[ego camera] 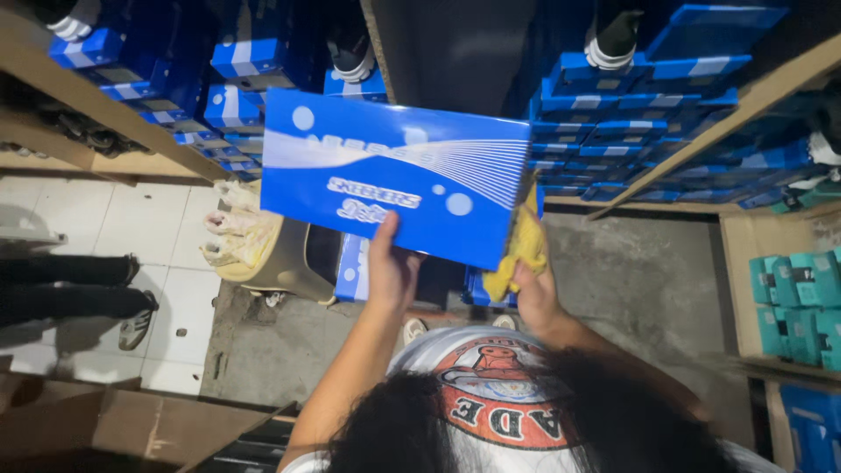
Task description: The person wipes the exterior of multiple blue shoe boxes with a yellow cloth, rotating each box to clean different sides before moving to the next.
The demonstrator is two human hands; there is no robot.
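Observation:
I hold a blue shoebox with white wavy stripes and dots up in front of me, its lid facing the camera. My left hand grips its lower edge near the middle, thumb on the lid. My right hand is at the box's lower right corner and clutches a crumpled yellow cloth pressed against the box's right side. My dark hair and a white shirt with a red round print fill the bottom of the view.
Wooden shelves left and right carry stacked blue shoeboxes. Teal boxes sit on a shelf at far right. A beige bin stands below the box. Another person's dark legs stand on white tiles at left. Cardboard lies at bottom left.

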